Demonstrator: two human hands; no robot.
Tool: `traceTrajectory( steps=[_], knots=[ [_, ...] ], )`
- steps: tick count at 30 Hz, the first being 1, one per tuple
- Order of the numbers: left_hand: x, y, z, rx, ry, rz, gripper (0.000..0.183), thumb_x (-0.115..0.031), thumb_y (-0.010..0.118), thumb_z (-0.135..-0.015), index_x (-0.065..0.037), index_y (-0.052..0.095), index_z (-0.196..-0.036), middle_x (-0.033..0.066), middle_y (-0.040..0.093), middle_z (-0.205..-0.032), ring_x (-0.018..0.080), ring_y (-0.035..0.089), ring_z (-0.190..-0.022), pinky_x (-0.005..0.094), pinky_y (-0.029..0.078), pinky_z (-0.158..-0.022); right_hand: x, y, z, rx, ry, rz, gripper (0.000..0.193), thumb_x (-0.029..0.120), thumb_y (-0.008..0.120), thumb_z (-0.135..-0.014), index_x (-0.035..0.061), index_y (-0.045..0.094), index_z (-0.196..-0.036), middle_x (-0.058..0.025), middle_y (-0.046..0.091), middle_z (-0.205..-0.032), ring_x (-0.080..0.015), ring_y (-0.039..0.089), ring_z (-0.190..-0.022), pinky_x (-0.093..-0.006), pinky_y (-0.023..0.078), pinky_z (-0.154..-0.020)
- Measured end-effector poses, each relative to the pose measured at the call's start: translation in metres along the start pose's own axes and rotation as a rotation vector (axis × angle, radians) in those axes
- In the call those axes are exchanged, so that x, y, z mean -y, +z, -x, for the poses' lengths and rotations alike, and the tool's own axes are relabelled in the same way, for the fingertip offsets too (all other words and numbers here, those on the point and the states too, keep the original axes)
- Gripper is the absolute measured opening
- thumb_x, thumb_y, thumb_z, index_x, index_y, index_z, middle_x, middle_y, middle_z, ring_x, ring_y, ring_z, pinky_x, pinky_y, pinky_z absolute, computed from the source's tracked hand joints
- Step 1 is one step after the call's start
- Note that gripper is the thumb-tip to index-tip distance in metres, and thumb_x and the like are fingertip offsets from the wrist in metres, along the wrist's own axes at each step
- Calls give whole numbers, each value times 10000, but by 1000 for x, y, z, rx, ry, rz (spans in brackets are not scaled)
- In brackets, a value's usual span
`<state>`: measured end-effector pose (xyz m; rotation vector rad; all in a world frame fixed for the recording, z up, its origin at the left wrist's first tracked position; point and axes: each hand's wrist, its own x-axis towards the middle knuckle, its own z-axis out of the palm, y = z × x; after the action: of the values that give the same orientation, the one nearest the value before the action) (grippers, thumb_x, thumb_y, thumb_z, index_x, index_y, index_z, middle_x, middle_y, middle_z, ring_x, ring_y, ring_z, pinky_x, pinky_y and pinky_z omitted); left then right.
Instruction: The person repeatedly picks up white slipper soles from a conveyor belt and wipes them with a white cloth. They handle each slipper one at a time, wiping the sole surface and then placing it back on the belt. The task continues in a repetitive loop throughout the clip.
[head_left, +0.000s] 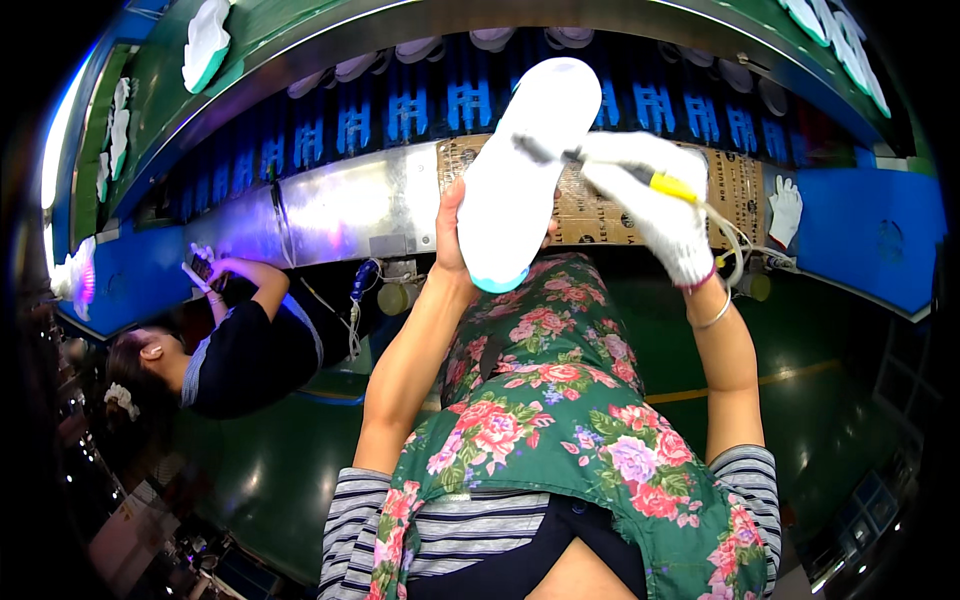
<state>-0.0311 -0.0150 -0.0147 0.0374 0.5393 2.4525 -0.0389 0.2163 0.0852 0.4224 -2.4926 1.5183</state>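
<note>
My bare left hand [450,230] grips a white shoe sole [515,205] by its left edge, with fingertips showing at the right edge. The sole is tilted, and its light blue end points down toward me. A white knit glove covers my right hand [655,195], which is closed around a brush [672,187] with a yellow section on its handle. Thin clear tubing runs from the handle past my wrist. The dark brush tip lies over the upper middle of the sole and looks smeared by motion.
Cardboard [585,215] covers part of the metal bench. Blue racks [468,105] line up behind it under a ledge, with white soles [207,45] on green shelving above. A spare glove [786,210] lies at right. On the left, a co-worker [255,330] holds a phone-like object.
</note>
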Motion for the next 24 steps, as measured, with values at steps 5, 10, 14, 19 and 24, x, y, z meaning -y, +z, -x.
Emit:
traceTrajectory(
  steps=[5, 10, 14, 19, 24],
  knots=[
    [8, -2, 4, 35, -48, 151, 919, -678, 423, -932, -17, 291, -1557, 313, 555, -1346, 433, 702, -997, 508, 631, -798, -7, -3, -14, -119, -365, 406, 234, 24, 775, -816, 55, 775, -1048, -104, 763, -1012, -233, 730, -877, -307, 570, -765],
    [-12, -11, -1, 9, -91, 244, 981, -749, 439, -891, -70, 285, -1583, 316, 516, -1378, 428, 646, -985, 533, 568, -770, 24, 49, 60, 250, -333, 125, 279, 45, 780, -798, 157, 779, -1054, -67, 759, -1076, -250, 728, -946, -368, 565, -829],
    [-33, -11, -13, 14, -20, 9, 1021, -749, 474, -873, -56, 256, -1591, 340, 449, -1462, 491, 602, -1171, 586, 558, -915, 38, 43, 34, 188, -163, -14, 186, 51, 821, -767, 119, 780, -935, -81, 771, -999, -241, 733, -855, -346, 573, -751],
    [-56, -9, -28, 184, -57, -10, 932, -579, 629, -862, 6, 354, -1534, 277, 535, -1423, 457, 610, -1211, 627, 539, -969, 37, 54, 40, 274, -417, 84, 304, 78, 813, -767, 187, 758, -1046, -53, 748, -1044, -255, 712, -875, -363, 562, -741],
    [-59, -18, -26, 137, -86, -105, 908, -557, 657, -829, 17, 422, -1492, 272, 573, -1377, 422, 641, -1159, 606, 541, -954, 51, 45, 30, 388, -68, -184, 142, 43, 812, -783, 104, 783, -908, -74, 776, -968, -202, 732, -890, -315, 571, -764]
  ],
)
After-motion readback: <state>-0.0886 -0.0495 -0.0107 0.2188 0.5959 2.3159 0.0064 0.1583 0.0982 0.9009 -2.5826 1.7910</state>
